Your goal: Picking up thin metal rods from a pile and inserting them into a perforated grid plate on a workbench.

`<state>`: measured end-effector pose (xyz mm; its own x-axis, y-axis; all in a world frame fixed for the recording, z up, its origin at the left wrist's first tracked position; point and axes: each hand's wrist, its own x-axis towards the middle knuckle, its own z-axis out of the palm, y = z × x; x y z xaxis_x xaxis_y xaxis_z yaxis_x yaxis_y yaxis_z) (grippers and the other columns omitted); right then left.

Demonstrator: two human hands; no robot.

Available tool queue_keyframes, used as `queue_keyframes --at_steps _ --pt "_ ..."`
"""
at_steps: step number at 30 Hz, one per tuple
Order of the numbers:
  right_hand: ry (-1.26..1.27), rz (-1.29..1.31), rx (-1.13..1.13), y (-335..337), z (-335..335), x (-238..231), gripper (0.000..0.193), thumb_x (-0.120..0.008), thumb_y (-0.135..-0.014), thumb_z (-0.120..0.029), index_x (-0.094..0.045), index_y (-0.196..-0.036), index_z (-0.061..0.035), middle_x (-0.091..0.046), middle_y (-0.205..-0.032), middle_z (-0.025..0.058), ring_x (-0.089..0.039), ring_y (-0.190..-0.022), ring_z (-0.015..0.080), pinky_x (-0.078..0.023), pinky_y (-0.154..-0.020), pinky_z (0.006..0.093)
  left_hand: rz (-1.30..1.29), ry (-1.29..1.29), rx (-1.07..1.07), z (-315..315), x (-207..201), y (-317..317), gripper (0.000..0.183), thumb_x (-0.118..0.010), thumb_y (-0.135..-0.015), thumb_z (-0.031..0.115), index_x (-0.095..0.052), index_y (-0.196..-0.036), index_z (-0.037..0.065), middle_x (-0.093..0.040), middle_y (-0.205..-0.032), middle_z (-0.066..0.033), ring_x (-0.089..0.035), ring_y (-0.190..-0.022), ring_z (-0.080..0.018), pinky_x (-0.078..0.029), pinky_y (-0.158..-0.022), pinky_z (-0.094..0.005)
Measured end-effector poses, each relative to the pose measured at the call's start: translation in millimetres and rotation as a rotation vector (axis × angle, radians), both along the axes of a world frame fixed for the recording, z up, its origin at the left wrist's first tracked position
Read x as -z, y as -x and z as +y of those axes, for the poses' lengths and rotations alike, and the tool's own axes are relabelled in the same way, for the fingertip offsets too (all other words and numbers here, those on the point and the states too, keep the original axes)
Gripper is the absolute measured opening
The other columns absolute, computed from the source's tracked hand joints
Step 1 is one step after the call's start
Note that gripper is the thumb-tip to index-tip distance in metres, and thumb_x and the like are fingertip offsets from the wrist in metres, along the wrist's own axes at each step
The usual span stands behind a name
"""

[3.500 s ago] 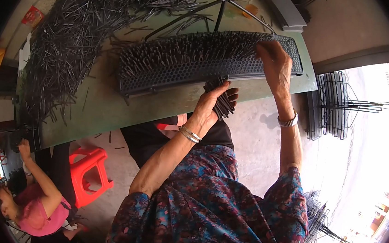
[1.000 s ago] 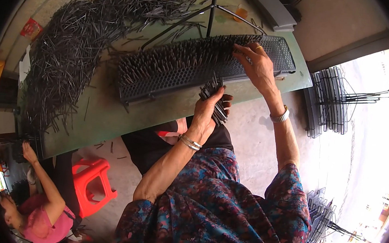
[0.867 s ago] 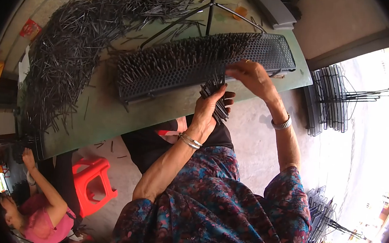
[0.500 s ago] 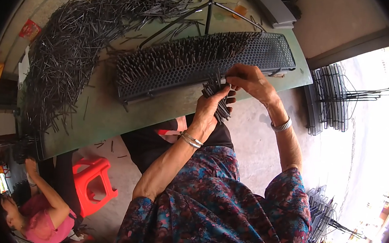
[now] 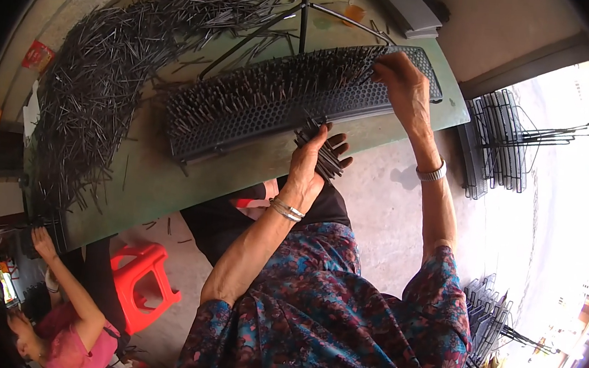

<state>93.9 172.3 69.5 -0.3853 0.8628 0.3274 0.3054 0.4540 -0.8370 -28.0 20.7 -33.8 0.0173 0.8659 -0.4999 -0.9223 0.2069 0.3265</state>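
Observation:
A bundle of short, thin dark rods (image 5: 326, 160) lies in my left hand (image 5: 304, 167), with the thumb across it and the fingers curled beneath. My right hand (image 5: 406, 89) is over the right part of a long grey perforated tray (image 5: 272, 123), its thumb and fingertips pinched together. Whatever is between those fingertips is too small to make out. Many similar rods stand upright in the tray's holes, from its left end to near my right hand. The holes along its front side and right end show bare.
A large heap of loose dark rods (image 5: 92, 89) covers the green table's left side. A thin metal stand (image 5: 303, 16) rises behind the tray. A red plastic stool (image 5: 142, 286) and a person in pink (image 5: 81, 344) are at lower left. Wire racks (image 5: 505, 143) stand at right.
My right hand has moved away from the bundle, forward and right to the tray. My left hand still holds the rods, its fingers slightly looser. The other person's arm has shifted.

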Motion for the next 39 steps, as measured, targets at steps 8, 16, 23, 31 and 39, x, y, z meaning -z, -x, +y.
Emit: queue_keyframes --at_steps 8,16,23,31,39 --pt "-0.071 -0.114 -0.126 0.6 20.5 23.8 0.012 -0.062 -0.087 -0.004 -0.064 -0.099 -0.0009 -0.066 -0.086 0.0097 -0.066 -0.079 0.0159 -0.051 -0.071 0.0285 0.044 0.04 -0.07 -4.6 -10.4 -2.7 0.023 -0.06 -0.094 0.031 -0.059 -0.11 0.014 -0.066 -0.097 -0.0095 -0.063 -0.085 -0.0222 -0.054 -0.077 -0.0437" --pt "-0.542 -0.327 0.004 -0.7 8.2 41.2 0.026 -0.067 -0.086 -0.01 -0.067 -0.112 -0.0081 -0.062 -0.091 0.0106 -0.062 -0.08 0.0226 -0.05 -0.072 0.0316 0.099 0.038 -0.062 -5.7 -23.6 -5.4 0.027 -0.065 -0.092 0.031 -0.063 -0.106 0.009 -0.058 -0.072 -0.0017 -0.056 -0.063 -0.0121 -0.054 -0.06 -0.0327" --pt "0.322 -0.195 -0.362 3.1 -35.6 8.1 0.033 -0.063 -0.093 -0.024 -0.064 -0.117 -0.0017 -0.064 -0.083 0.0035 -0.056 -0.073 0.0086 -0.048 -0.066 0.0255 0.234 -0.015 0.035 -7.7 -39.0 -6.7 0.03 -0.07 -0.088 0.03 -0.065 -0.106 0.006 -0.058 -0.07 -0.0016 -0.054 -0.058 -0.011 -0.048 -0.051 -0.0274" --pt "0.472 -0.08 -0.376 -14.4 -23.2 12.0 0.017 -0.063 -0.089 -0.014 -0.064 -0.095 0.0017 -0.066 -0.079 0.0048 -0.061 -0.069 0.0105 -0.05 -0.061 0.0255 0.28 0.02 0.14 -6.7 -36.1 -6.9 0.035 -0.069 -0.088 0.034 -0.061 -0.111 0.009 -0.069 -0.086 -0.0095 -0.058 -0.058 -0.0126 -0.049 -0.053 -0.0271" --pt "-0.112 0.118 0.305 -8.8 22.0 14.3 0.011 -0.061 -0.09 -0.01 -0.063 -0.095 0.0 -0.067 -0.077 0.0081 -0.065 -0.064 0.0125 -0.05 -0.06 0.0261 0.16 0.047 0.066 1.4 -12.5 0.6 0.022 -0.059 -0.095 0.031 -0.059 -0.107 0.013 -0.068 -0.098 -0.0105 -0.06 -0.071 -0.0151 -0.05 -0.062 -0.0301"
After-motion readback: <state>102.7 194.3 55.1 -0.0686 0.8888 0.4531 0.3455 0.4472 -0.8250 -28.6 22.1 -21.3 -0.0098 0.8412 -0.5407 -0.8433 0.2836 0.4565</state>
